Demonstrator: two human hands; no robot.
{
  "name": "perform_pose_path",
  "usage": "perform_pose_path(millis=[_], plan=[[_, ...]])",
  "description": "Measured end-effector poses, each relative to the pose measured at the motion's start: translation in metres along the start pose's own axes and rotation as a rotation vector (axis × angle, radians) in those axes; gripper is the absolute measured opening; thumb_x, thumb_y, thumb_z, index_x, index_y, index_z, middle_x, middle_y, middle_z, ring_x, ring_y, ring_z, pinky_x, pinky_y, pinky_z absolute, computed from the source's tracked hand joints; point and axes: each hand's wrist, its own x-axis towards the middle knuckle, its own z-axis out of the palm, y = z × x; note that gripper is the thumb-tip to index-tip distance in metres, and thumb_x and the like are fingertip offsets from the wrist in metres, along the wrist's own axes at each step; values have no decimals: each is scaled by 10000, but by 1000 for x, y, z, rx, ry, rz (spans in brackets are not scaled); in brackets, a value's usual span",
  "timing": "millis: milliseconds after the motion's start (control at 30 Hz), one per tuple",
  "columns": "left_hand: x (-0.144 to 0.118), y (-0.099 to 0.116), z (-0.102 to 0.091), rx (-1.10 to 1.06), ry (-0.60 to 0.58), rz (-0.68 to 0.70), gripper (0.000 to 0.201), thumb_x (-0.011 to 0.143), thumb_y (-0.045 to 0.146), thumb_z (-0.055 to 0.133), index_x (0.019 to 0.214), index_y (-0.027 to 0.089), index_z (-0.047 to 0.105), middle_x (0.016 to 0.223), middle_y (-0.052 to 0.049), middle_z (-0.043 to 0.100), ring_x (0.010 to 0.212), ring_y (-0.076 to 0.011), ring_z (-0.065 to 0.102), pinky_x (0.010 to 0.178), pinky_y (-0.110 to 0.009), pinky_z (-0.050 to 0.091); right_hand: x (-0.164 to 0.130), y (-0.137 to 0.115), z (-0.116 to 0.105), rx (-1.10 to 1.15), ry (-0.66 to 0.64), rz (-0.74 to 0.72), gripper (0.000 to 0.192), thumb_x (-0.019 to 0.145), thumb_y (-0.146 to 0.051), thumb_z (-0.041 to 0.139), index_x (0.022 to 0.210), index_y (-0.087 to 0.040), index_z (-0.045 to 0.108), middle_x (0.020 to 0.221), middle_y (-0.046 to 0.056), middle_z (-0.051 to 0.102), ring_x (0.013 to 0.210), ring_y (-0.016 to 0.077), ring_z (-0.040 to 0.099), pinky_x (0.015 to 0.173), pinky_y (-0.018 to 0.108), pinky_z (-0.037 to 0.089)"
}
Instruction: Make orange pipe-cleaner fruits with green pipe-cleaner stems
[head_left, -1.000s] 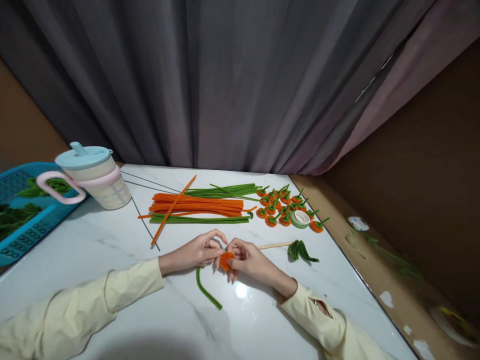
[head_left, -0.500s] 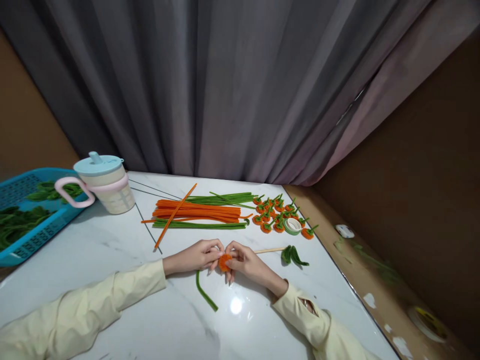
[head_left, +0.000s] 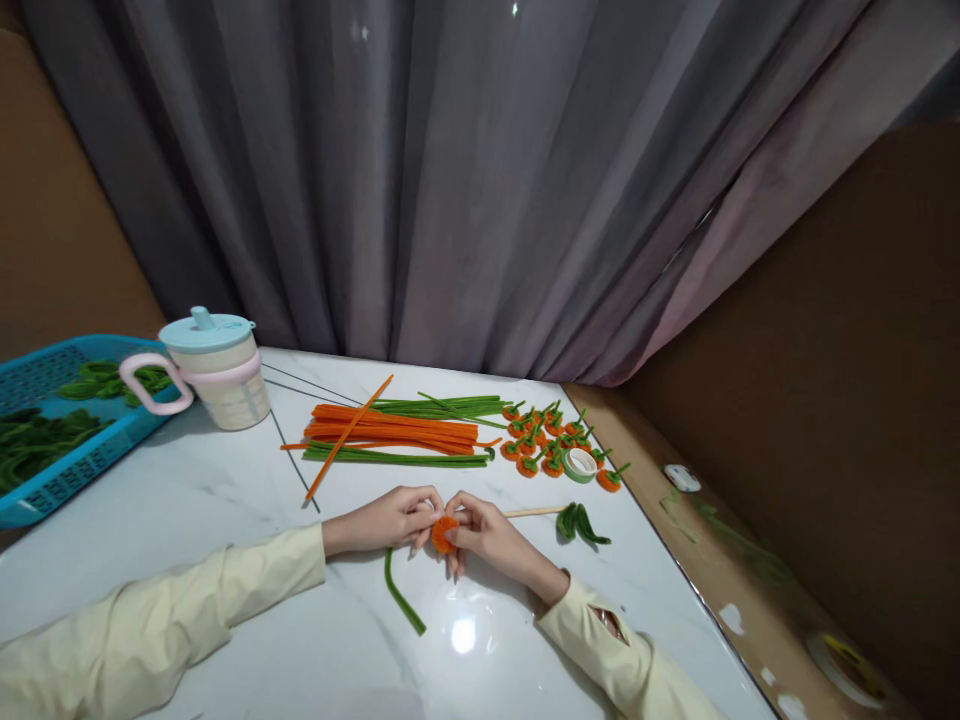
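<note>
My left hand (head_left: 386,520) and my right hand (head_left: 487,532) meet over the white marble table (head_left: 187,500), both pinching a small orange pipe-cleaner coil (head_left: 442,534). A green pipe-cleaner stem (head_left: 397,592) trails from the coil toward me. A thin wooden stick (head_left: 534,512) lies just behind my right hand. Behind my hands lie a bundle of orange pipe cleaners (head_left: 394,428) and green pipe cleaners (head_left: 442,407). Several finished orange coils with green stems (head_left: 544,438) sit to the right of them.
A roll of green tape (head_left: 580,464) sits among the finished coils. Bent green pieces (head_left: 577,523) lie right of the stick. A lidded cup with a pink handle (head_left: 210,368) and a blue basket of green material (head_left: 52,425) stand at the left. A grey curtain (head_left: 450,180) hangs behind.
The view has shifted upward and slightly sideways, so the table sits lower in the frame. Both hands stay together on the orange coil, with only small finger movements.
</note>
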Motion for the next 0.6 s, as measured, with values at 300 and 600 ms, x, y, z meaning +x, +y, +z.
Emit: perform_pose_path(millis=[300,600], plan=[[0,-1,1,-3,8,4,322,838,501,495,824,181,459,472,81,488,366,-59,262,396,-195,186,0,1,-1,0,-2,16,312,693,-340,669,815,-183,428,562,-41,622,399,107,581,393,203,450],[0,5,4,6,8,-5,353,824,529,481,789,180,447,465,86,481,335,-49,249,362,-196,169,2,4,-3,19,-7,18,334,679,-358,678,807,-182,425,586,-25,625,391,106,571,380,204,440]])
